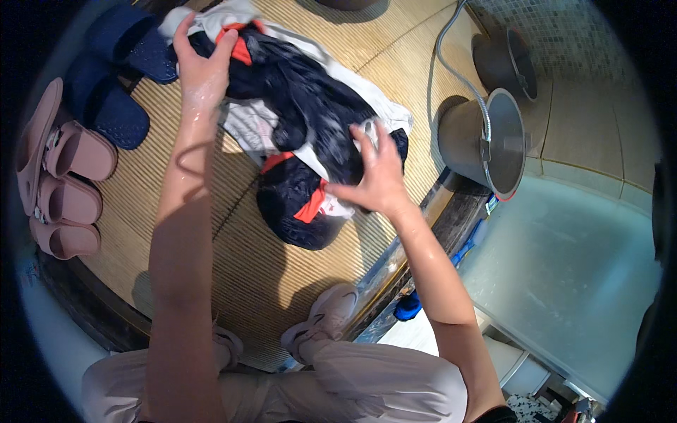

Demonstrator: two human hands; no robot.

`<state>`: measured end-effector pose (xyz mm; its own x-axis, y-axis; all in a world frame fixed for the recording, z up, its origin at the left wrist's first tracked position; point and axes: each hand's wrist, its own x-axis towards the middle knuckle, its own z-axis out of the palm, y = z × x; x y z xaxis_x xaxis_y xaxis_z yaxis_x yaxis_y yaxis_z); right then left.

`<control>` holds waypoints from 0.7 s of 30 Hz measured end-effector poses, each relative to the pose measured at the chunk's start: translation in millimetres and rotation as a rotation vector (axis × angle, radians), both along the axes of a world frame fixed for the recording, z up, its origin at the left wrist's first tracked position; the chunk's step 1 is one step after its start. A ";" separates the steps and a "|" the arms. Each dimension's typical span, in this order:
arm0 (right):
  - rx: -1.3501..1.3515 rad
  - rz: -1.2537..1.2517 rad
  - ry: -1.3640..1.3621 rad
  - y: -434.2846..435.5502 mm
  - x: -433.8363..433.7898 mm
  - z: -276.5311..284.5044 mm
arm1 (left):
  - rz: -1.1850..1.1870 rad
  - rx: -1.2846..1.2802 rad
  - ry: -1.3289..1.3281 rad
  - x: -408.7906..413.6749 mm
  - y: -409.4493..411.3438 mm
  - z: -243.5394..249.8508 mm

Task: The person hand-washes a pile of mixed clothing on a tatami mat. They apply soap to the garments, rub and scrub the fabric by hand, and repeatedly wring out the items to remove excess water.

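A wet navy, white and red garment (pixel 317 106) lies bunched on the ribbed tan floor (pixel 402 58) before me. My left hand (pixel 203 74) is at its upper left end, thumb and fingers spread over the white and red cloth; whether they pinch it cannot be told. At its lower right part is my right hand (pixel 378 174), fingers spread and slightly blurred, the thumb by a red strip. A rounded navy bundle of cloth (pixel 301 211) with red and white parts sits just below. My left hand and wrist look wet and soapy.
Navy slides (pixel 106 100) and pink slippers (pixel 79 153) stand at the left. A grey bucket (pixel 465 137) with a metal hose (pixel 457 69) over it stands at the right, another bucket (pixel 494 61) behind it. A dark ledge (pixel 449 227) borders the floor. My shoes (pixel 322 317) are below.
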<state>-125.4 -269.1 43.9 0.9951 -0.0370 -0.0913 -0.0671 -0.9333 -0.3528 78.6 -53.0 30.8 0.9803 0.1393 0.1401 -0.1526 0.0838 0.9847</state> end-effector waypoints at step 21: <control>0.009 0.028 0.587 -8.9 15.8 -15.0 | -1.072 1.410 0.321 -145.7 -37.8 -48.1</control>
<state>-109.7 -278.0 28.9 0.7783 -0.0079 -0.6278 -0.2292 -0.9345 -0.2723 -67.1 -90.8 -17.2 0.5642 -0.5514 -0.6145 -0.4097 -0.8332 0.3714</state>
